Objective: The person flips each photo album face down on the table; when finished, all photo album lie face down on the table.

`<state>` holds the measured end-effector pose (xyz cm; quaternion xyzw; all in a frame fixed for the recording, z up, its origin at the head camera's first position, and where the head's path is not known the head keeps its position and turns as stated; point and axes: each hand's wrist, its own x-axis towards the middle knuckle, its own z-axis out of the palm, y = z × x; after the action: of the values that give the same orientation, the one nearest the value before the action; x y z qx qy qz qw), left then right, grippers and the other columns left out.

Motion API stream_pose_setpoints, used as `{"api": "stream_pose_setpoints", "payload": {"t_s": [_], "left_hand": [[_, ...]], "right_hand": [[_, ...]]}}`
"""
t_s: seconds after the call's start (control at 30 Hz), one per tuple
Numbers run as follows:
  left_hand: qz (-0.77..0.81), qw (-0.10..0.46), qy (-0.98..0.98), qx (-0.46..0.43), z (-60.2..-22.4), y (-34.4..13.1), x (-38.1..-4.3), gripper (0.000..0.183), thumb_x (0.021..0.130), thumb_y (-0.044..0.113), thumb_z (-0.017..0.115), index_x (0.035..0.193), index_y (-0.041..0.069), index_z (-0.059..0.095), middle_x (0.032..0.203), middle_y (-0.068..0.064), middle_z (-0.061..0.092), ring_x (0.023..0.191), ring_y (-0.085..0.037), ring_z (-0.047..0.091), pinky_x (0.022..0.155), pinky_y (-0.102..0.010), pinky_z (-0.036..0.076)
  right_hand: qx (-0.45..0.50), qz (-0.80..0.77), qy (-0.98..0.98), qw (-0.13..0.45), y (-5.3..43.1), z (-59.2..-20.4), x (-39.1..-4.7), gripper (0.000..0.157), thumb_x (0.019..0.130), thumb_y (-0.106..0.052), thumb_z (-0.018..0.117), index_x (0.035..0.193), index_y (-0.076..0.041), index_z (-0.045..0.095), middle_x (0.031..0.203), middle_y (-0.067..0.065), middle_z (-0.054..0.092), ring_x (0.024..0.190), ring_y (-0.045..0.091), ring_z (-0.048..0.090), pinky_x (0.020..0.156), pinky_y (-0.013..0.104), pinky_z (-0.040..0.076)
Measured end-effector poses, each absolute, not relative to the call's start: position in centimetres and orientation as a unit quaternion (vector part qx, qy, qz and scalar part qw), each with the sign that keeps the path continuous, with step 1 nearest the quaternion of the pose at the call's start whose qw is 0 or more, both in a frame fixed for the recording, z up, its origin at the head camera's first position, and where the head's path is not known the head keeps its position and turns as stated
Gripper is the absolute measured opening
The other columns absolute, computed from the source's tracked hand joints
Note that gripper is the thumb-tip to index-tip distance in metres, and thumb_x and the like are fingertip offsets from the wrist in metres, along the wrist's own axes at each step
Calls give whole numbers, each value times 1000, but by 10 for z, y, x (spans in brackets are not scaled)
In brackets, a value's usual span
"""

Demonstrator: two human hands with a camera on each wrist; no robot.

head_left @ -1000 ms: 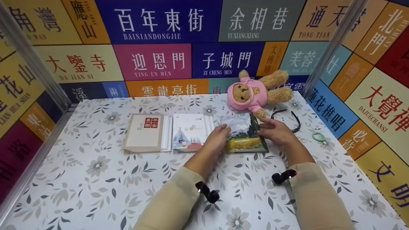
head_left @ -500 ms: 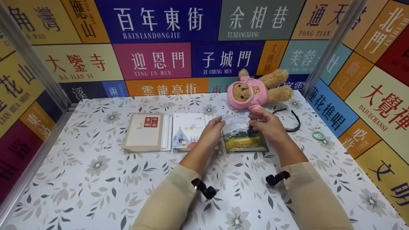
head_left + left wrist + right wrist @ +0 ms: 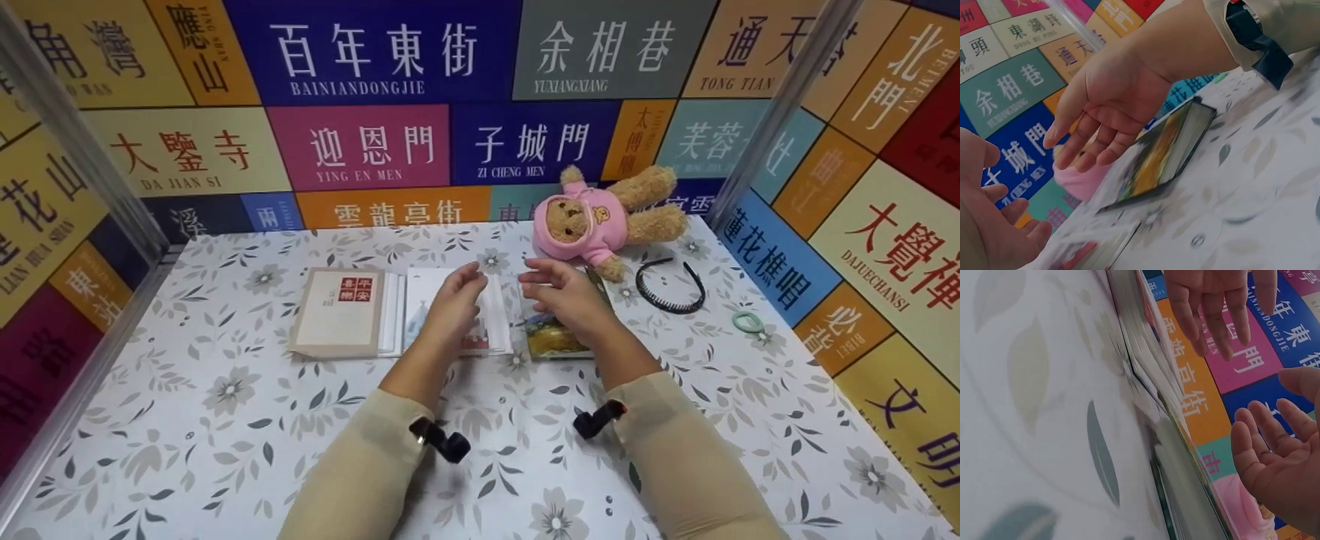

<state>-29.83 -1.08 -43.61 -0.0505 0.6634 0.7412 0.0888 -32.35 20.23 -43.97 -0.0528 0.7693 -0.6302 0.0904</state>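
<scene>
Three small books lie in a row on the table: a beige one with a red square print, a white one with a tent picture, and one with a painted landscape cover. Above the white book hovers my left hand, fingers relaxed and holding nothing. My right hand is over the landscape book and hides part of its cover; its fingers are loosely bent and empty. The left wrist view shows both palms facing each other across a gap, with the landscape book below the right hand.
A teddy bear in a pink hoodie lies at the back right, against the wall. In front of it are a black toothed headband and a pale green hair tie. Walls with printed signs enclose the flower-patterned table.
Both hands have moved left, away from the landscape book's edges, which they were touching a second ago. The left hand is now over the white book. The books look unmoved.
</scene>
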Motion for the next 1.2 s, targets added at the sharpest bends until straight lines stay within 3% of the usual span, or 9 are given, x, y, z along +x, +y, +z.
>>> {"api": "stream_pose_setpoints", "payload": {"t_s": [0.13, 0.27, 0.47, 0.7, 0.97, 1.2], "left_hand": [[744, 66, 662, -63, -438, -32, -303, 56, 109, 31, 57, 162, 16, 45, 167, -10, 48, 152, -43, 46, 124, -56, 42], [739, 53, 668, -76, -436, -55, -305, 56, 109, 33, 57, 162, 20, 45, 166, -7, 49, 155, -36, 46, 126, -52, 41], [735, 33, 671, -89, -436, -87, -307, 59, 111, 29, 55, 165, 15, 38, 169, -9, 45, 159, -28, 40, 130, -49, 37], [713, 44, 690, -119, -439, -100, -310, 62, 111, 30, 55, 168, 18, 34, 174, -3, 38, 164, -23, 32, 135, -45, 29], [678, 63, 719, -139, -456, -106, -315, 67, 109, 25, 56, 170, 15, 29, 178, -8, 29, 167, -25, 26, 137, -41, 23], [654, 99, 737, -138, -460, -99, -315, 73, 107, 25, 57, 172, 17, 24, 179, -8, 26, 168, -26, 23, 138, -43, 17]], "right_hand": [[-51, -634, 765, 102, 180, -442, -327, 48, 104, -20, 72, 150, -16, 59, 149, 17, 64, 133, 34, 66, 102, 42, 59], [-52, -645, 755, 101, 162, -443, -329, 47, 104, -20, 72, 149, -17, 60, 148, 15, 66, 135, 37, 64, 106, 45, 59], [-65, -646, 754, 97, 147, -446, -333, 45, 104, -22, 72, 147, -20, 62, 147, 13, 66, 131, 33, 67, 105, 44, 59], [-54, -636, 761, 116, 148, -461, -335, 53, 102, -22, 74, 152, -16, 58, 148, 6, 66, 136, 25, 63, 110, 44, 56], [-71, -616, 774, 132, 149, -469, -330, 61, 102, -23, 75, 158, -16, 53, 161, 7, 57, 152, 29, 51, 126, 48, 44], [-90, -592, 788, 147, 148, -470, -326, 68, 100, -23, 77, 162, -16, 48, 165, 8, 52, 157, 31, 44, 130, 47, 39]]}}
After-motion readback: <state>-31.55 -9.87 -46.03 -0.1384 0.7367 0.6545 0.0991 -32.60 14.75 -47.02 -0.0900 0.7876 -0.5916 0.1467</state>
